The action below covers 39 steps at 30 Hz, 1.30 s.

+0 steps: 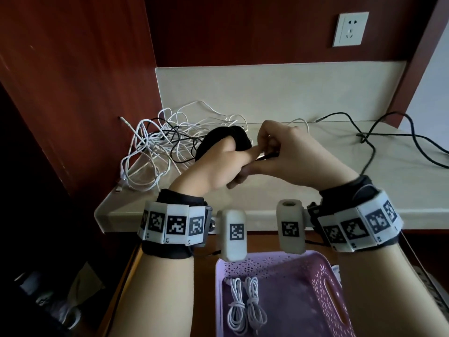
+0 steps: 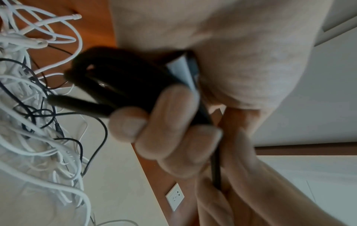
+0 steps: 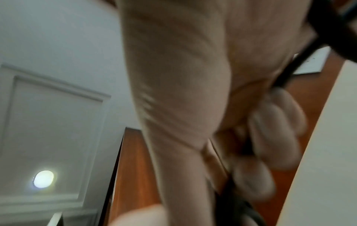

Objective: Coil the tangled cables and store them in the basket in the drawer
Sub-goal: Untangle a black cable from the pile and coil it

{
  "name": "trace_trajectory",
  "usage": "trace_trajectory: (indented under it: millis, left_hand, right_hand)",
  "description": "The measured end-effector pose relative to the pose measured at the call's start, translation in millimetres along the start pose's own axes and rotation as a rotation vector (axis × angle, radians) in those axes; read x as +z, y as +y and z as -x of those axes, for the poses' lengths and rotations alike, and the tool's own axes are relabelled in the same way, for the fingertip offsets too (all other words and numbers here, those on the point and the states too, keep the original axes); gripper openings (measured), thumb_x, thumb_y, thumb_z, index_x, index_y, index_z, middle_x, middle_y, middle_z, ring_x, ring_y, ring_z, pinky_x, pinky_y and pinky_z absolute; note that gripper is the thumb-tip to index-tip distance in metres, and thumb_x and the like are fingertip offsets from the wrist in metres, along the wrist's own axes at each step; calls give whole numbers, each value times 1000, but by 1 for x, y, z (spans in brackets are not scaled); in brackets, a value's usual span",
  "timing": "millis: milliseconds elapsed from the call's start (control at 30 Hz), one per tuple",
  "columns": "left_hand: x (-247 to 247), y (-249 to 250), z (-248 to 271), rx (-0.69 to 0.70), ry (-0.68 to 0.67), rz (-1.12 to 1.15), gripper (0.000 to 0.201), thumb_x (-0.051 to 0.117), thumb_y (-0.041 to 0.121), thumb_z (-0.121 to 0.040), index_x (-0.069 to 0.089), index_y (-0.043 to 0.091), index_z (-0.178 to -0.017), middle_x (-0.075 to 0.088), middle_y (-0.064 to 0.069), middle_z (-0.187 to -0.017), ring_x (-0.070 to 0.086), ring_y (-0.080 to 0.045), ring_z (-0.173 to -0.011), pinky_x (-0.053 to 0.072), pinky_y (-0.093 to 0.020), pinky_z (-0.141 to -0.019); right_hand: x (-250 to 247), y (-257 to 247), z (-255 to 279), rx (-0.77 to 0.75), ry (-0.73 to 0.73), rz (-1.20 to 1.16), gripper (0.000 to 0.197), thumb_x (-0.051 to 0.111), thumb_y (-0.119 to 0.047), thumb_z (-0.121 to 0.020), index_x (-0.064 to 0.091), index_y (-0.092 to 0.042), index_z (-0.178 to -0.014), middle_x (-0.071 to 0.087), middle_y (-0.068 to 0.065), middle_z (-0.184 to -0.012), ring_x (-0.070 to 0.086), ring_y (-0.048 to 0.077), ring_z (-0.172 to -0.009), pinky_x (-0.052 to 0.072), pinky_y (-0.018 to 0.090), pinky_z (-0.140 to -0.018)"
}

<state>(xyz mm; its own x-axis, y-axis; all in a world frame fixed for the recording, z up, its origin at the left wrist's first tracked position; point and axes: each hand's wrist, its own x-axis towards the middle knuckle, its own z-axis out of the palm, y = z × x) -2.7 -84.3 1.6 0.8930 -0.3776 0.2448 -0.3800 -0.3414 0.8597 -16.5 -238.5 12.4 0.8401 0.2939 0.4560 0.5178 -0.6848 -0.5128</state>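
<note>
Curled around a black cable coil (image 1: 220, 139), the left hand (image 1: 218, 164) holds it; the right hand (image 1: 286, 154) pinches its loose end, the plug mostly hidden between fingers.

Two hands, the left hand (image 1: 218, 164) and the right hand (image 1: 289, 154), meet above the counter. One black coil (image 1: 220, 138) sits in the left hand. One tangled heap of cables (image 1: 158, 147), white and black strands mixed, lies left of the hands; the strands cannot be counted. One loose black cable (image 1: 388, 132) runs right of the hands. Below the wrists, one pink basket (image 1: 323, 293) holds two white coiled cables (image 1: 245, 307). One wall socket (image 1: 350, 29) is mounted above the right hand.
</note>
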Motion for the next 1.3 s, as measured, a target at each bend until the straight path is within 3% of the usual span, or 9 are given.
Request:
trace_trajectory:
  millis: [233, 400, 500, 667, 900, 1000, 1100, 1200, 1300]
  left_hand:
    - [-7, -3, 5, 106, -114, -269, 47, 78, 34, -77, 39, 11, -64, 36, 2, -52, 34, -12, -41, 30, -24, -44]
    - [-10, -13, -7, 218, 263, -382, 48, 80, 35, -70, 37, 18, -58, 44, 0, -59, 46, -17, -57, 38, -35, -59]
    - [-11, -11, -10, 219, 526, -223, 49, 78, 38, -70, 38, 12, -60, 42, -6, -60, 43, -23, -58, 39, -40, -60]
    - [-24, -15, -8, 204, 781, 31, 47, 75, 45, -67, 37, 20, -53, 43, -10, -55, 43, -27, -51, 42, -46, -55]
    - [-28, -23, -13, 238, 713, -52, 46, 73, 41, -74, 38, 14, -60, 44, -9, -57, 43, -25, -53, 39, -38, -57]
    - [-28, -20, -5, 231, 427, -314, 44, 78, 42, -73, 48, 9, -71, 53, -10, -71, 51, -25, -67, 44, -39, -68]
    - [-20, -6, 9, 166, 59, -230, 34, 82, 26, -71, 53, 12, -79, 56, -4, -73, 52, -12, -65, 48, -30, -61]
    - [-12, 3, 17, 189, -164, 108, 36, 83, 20, -70, 49, 11, -75, 42, 3, -50, 35, -10, -39, 29, -19, -39]
    - [-6, 9, 12, 329, -29, 481, 35, 82, 22, -63, 50, 10, -71, 34, -7, -44, 27, -10, -32, 25, -16, -38]
  right_hand:
    - [-31, 24, 9, 26, -171, -54, 12, 75, -11, -77, 65, -17, -79, 60, -5, -68, 50, 1, -57, 40, 10, -56]
    - [-35, 30, 8, 47, 1, 112, 6, 71, -17, -77, 68, -23, -77, 65, -6, -71, 61, 16, -71, 48, 28, -73]
    - [-33, 32, 6, 36, 179, 313, 3, 66, -23, -81, 65, -26, -80, 66, -12, -87, 56, 15, -95, 28, 33, -96]
    - [-41, 41, 4, 106, 475, 455, 53, 69, -25, -79, 52, -25, -128, 45, 1, -136, 33, 25, -127, 21, 40, -101]
    - [-45, 53, 1, 256, 859, -25, 9, 65, -16, -84, 58, -12, -89, 61, -2, -66, 62, 25, -55, 51, 36, -58]
    - [-56, 69, 4, 240, 1083, -73, 5, 59, -15, -78, 58, -20, -76, 64, 6, -68, 65, 28, -63, 52, 39, -60]
    - [-59, 83, 6, 124, 1201, 126, 16, 52, -3, -77, 66, 0, -85, 65, 18, -91, 57, 23, -84, 41, 14, -74]
    - [-47, 82, 3, -5, 1068, 190, 21, 52, 4, -80, 66, 4, -96, 64, 17, -104, 58, 24, -95, 40, 17, -83]
    - [-29, 87, -9, 9, 631, -28, 26, 58, -7, -83, 70, -10, -106, 69, 3, -99, 61, 23, -98, 43, 25, -92]
